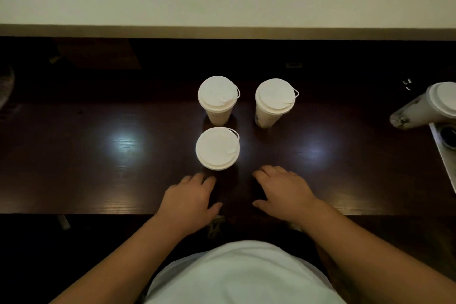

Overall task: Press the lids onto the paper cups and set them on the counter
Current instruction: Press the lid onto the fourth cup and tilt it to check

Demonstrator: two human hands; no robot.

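Note:
Three white paper cups stand upright on the dark wooden counter, each with a white lid on top. The near cup sits just beyond my left hand. Behind it stands a second cup, and a third cup is to its right. My left hand lies palm down on the counter with relaxed fingers, holding nothing, its fingertips close to the near cup's base. My right hand rests flat in the same way, a little right of that cup, touching no cup.
A fourth lidded cup stands at the far right edge beside a pale tray holding a dark round object. A light wall runs behind the counter. The counter's front edge lies just under my wrists.

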